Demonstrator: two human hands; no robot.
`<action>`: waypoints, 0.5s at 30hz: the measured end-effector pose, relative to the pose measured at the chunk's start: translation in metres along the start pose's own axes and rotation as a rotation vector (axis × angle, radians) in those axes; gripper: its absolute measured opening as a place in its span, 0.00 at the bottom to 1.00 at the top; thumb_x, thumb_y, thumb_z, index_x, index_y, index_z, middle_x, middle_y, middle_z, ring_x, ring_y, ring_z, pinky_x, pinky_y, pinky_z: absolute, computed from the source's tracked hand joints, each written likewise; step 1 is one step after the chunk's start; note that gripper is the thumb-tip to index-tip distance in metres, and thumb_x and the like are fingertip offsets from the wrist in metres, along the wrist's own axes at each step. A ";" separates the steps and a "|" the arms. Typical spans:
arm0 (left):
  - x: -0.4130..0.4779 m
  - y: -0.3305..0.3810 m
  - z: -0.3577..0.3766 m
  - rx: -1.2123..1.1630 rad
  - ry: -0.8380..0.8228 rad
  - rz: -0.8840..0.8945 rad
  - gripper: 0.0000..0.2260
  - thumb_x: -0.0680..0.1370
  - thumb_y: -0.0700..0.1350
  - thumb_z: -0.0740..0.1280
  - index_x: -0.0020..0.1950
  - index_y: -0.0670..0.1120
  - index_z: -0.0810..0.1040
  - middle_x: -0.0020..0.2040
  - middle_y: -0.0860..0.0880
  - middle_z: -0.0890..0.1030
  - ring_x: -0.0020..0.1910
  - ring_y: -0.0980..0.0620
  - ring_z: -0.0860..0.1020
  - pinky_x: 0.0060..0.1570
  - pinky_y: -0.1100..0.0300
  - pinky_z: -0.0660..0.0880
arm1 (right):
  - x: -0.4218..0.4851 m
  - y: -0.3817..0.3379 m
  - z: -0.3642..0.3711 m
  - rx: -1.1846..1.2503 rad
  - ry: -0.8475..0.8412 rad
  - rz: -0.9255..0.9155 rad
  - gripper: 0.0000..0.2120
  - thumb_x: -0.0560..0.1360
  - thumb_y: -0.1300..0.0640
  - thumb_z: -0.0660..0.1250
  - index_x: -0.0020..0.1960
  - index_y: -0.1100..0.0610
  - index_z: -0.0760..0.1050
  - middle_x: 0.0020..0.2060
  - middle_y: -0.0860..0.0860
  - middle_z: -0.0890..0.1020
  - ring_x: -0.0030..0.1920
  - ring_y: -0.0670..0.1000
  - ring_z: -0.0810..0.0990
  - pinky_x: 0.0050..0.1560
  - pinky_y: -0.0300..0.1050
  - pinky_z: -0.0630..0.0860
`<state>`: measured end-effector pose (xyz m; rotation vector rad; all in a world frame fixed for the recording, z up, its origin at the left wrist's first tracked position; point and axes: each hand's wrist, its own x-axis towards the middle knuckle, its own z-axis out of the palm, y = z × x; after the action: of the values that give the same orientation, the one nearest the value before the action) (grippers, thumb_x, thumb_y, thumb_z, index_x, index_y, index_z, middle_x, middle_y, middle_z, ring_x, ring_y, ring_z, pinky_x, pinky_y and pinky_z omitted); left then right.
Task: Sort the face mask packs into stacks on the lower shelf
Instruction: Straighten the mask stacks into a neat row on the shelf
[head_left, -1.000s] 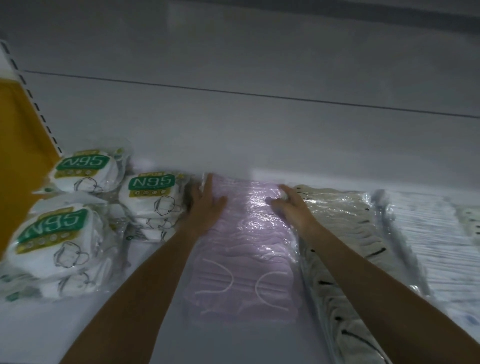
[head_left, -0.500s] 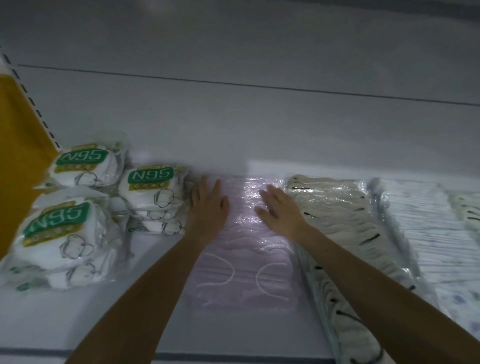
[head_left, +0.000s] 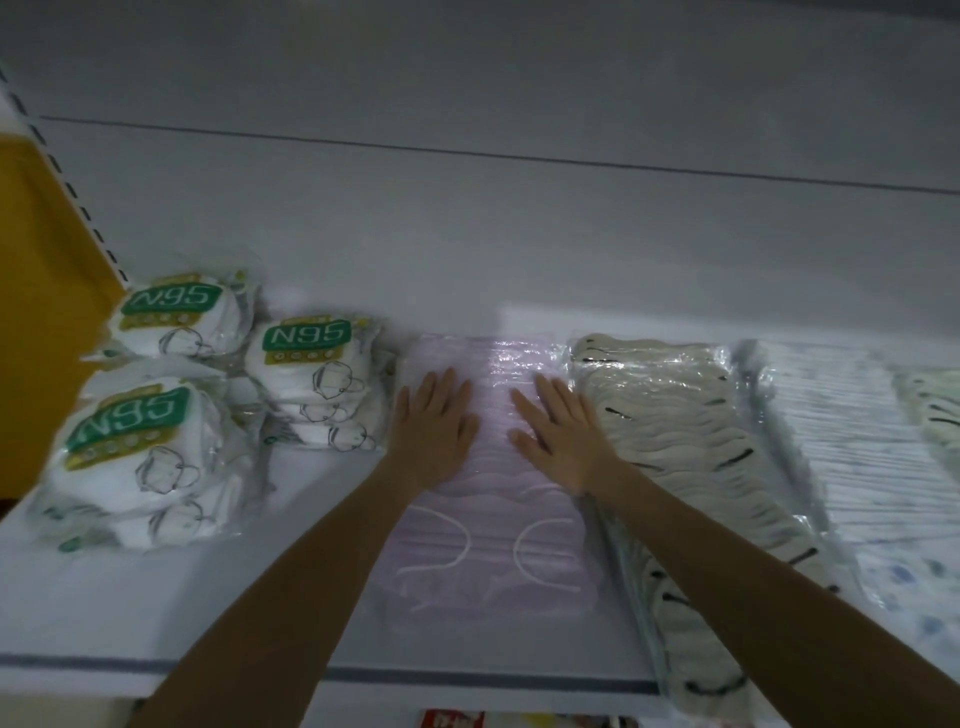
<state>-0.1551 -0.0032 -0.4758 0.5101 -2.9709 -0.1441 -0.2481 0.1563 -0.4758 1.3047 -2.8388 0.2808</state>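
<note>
A clear pack of pink face masks (head_left: 493, 551) lies flat on the white shelf (head_left: 171, 613), long side running away from me. My left hand (head_left: 434, 431) rests palm down on its left half, fingers straight. My right hand (head_left: 561, 436) lies flat on its right half, fingers spread. Right beside it sits a long pack of cream masks with black stripes (head_left: 680, 457). Further right lies a pack of white masks with blue print (head_left: 852, 467).
Stacks of white N95 mask packs with green labels (head_left: 140, 457) (head_left: 311, 379) (head_left: 182, 317) fill the shelf's left end, next to a yellow side panel (head_left: 47, 291). The shelf's back wall (head_left: 467, 234) rises behind. Another striped pack (head_left: 930, 410) shows at the far right.
Both hands have slid back toward me along the pink pack, from its far end to its middle, and lie flatter on it. The pack itself stays in place.
</note>
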 end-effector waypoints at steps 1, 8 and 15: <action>-0.001 0.000 -0.002 -0.024 0.041 0.012 0.36 0.77 0.60 0.31 0.73 0.45 0.65 0.74 0.42 0.64 0.71 0.39 0.65 0.66 0.37 0.61 | -0.003 -0.001 0.001 -0.005 0.005 -0.001 0.56 0.55 0.26 0.15 0.76 0.49 0.44 0.76 0.54 0.43 0.76 0.57 0.43 0.73 0.51 0.40; -0.036 0.001 -0.003 -0.005 -0.074 0.138 0.45 0.73 0.66 0.26 0.73 0.45 0.65 0.74 0.42 0.63 0.72 0.39 0.64 0.66 0.36 0.59 | -0.029 -0.013 -0.005 0.090 0.001 -0.033 0.55 0.60 0.24 0.20 0.76 0.53 0.50 0.76 0.55 0.51 0.76 0.57 0.49 0.75 0.56 0.46; -0.082 -0.003 -0.020 -0.108 0.028 0.189 0.36 0.77 0.68 0.39 0.72 0.47 0.66 0.72 0.43 0.67 0.70 0.39 0.65 0.64 0.35 0.58 | -0.066 -0.033 -0.018 0.133 0.060 -0.061 0.47 0.66 0.24 0.30 0.76 0.52 0.41 0.74 0.51 0.49 0.74 0.51 0.49 0.73 0.54 0.49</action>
<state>-0.0751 0.0205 -0.4650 0.2157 -2.9429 -0.2746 -0.1815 0.1876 -0.4584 1.3772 -2.7672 0.5076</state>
